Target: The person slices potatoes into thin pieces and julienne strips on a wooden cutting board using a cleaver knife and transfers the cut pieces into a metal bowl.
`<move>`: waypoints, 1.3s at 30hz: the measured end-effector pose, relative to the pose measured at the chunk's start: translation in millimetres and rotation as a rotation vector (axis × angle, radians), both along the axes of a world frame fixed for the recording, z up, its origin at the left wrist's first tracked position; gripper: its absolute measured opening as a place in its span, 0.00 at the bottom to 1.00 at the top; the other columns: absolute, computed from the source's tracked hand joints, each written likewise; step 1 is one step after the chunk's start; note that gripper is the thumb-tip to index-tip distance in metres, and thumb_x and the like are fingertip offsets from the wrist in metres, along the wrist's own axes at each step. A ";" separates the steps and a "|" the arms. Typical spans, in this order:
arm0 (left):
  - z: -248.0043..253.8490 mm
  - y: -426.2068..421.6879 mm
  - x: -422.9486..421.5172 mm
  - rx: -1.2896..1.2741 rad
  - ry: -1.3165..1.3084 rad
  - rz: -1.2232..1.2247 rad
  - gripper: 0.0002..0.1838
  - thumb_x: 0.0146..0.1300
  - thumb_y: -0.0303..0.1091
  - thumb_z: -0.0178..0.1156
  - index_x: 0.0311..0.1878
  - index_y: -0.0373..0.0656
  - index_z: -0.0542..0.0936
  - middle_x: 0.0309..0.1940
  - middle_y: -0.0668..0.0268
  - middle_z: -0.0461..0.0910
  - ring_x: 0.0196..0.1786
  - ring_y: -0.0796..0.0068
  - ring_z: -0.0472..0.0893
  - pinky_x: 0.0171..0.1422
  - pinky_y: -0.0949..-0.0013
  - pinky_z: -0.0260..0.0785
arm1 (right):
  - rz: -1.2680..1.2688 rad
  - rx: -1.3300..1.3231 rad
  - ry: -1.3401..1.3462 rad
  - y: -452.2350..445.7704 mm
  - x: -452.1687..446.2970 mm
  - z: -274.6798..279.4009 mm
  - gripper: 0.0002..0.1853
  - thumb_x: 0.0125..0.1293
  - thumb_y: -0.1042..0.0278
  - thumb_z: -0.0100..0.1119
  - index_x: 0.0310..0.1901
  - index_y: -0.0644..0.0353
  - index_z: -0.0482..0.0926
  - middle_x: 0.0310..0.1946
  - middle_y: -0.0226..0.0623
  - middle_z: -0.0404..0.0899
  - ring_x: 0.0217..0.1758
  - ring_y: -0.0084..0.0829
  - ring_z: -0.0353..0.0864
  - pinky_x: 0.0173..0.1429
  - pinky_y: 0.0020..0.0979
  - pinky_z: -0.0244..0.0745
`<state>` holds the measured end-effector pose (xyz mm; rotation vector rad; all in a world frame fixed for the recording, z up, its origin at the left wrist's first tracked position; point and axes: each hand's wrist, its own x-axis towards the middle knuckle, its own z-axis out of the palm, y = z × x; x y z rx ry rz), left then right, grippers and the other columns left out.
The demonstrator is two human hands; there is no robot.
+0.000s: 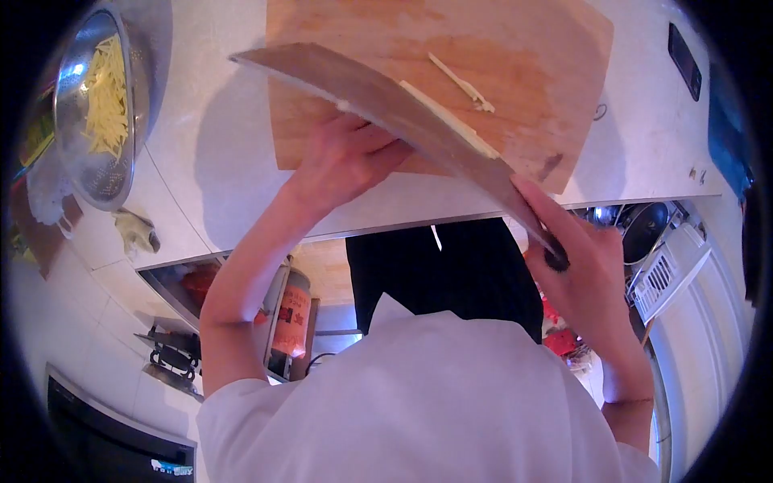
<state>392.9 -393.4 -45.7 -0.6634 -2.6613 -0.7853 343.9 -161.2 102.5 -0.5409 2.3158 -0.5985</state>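
Note:
A large knife [378,101] slants across the wooden cutting board [515,40], its tip toward the upper left. My right hand [580,258] is wrapped round its handle. Against the near side of the blade rests my left hand [346,157], fingers bent; the blade hides its fingertips and whatever may be under them. Pale yellow cut pieces [451,117] show along the blade's far side. Farther back on the board lie a few thin pale strips [459,80].
At the left stands a metal colander [121,173] holding yellow strips [107,97]. A crumpled cloth [137,232] lies near it. A dark flat device [684,60] is at the back right. Below the counter edge, an open drawer [644,233] holds kitchenware.

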 end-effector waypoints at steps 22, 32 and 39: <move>-2.1 -2.1 1.5 0.022 -0.003 -0.015 0.11 0.38 0.29 0.62 0.30 0.49 0.83 0.33 0.72 0.80 0.39 0.70 0.79 0.38 0.70 0.75 | 0.012 0.001 0.019 -8.6 2.0 -6.4 0.29 0.46 0.82 0.55 0.55 0.56 0.74 0.20 0.44 0.76 0.20 0.38 0.77 0.30 0.29 0.72; 4.4 -0.7 -6.6 0.075 0.037 -0.029 0.14 0.39 0.29 0.62 0.35 0.47 0.82 0.37 0.71 0.79 0.42 0.71 0.78 0.38 0.71 0.75 | -0.025 -0.016 0.008 -5.6 -7.8 3.5 0.30 0.46 0.78 0.59 0.56 0.53 0.73 0.21 0.43 0.77 0.20 0.37 0.77 0.29 0.32 0.72; 0.0 0.2 0.3 0.104 0.002 0.033 0.11 0.38 0.29 0.64 0.30 0.48 0.83 0.32 0.73 0.80 0.38 0.68 0.79 0.36 0.67 0.73 | -0.007 0.026 -0.050 7.5 3.6 15.6 0.28 0.47 0.84 0.55 0.55 0.59 0.74 0.21 0.44 0.77 0.20 0.34 0.78 0.30 0.25 0.71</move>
